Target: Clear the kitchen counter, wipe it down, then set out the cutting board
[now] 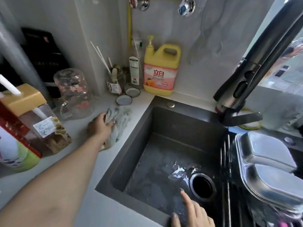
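A crumpled grey-white cloth [120, 122] lies on the pale counter [78, 128] just left of the dark sink [164, 125]. My left hand [100, 126] reaches across the counter and grips the cloth's near side, fingers closed into its folds. Low at the frame's bottom, my right hand [191, 213] hovers over the sink's front edge with fingers apart and nothing in it. No cutting board is in view.
An upturned glass jug [73, 94], a lidded jar with a yellow top [32, 122], small jars with loose lids [123, 99] and a yellow detergent bottle [161, 69] crowd the counter's back and left. A dark faucet [242, 89] overhangs the sink. Metal trays [265, 167] sit at right.
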{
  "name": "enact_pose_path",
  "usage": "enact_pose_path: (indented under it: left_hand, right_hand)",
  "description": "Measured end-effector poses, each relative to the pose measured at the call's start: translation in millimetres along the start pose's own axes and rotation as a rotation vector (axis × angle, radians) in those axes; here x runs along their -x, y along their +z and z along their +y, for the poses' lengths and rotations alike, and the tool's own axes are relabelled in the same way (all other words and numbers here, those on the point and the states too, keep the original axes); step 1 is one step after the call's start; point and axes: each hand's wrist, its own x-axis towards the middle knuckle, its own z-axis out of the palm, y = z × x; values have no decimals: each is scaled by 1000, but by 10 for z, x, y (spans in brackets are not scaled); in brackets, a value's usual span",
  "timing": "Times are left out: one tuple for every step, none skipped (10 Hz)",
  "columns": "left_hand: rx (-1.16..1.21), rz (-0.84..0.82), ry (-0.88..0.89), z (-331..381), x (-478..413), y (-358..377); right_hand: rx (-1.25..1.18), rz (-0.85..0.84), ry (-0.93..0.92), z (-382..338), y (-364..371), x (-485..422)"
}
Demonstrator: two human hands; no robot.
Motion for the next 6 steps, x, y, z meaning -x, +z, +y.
enact_pose_path:
  left_hand:
    - [-193, 74, -27, -99, -11, -19]
    - [-186, 159, -3, -78, 56, -41]
    - [-149, 195, 67, 85, 329, -70]
    - [-64, 139, 189, 295, 817, -52]
    - [24, 30, 288, 520, 1425, -10]
    - [129, -31, 373, 772, 2040, 104]
  right_hand:
    - [71, -107, 44, 156, 38, 117]
    - [146, -136, 14, 166, 39, 142]
    - [156, -161, -44, 160, 20, 150]
    - [124, -248, 4, 198, -31, 182]
    - [-10, -358, 21, 263, -51, 213]
    - [-340, -314, 66, 360, -261, 223]
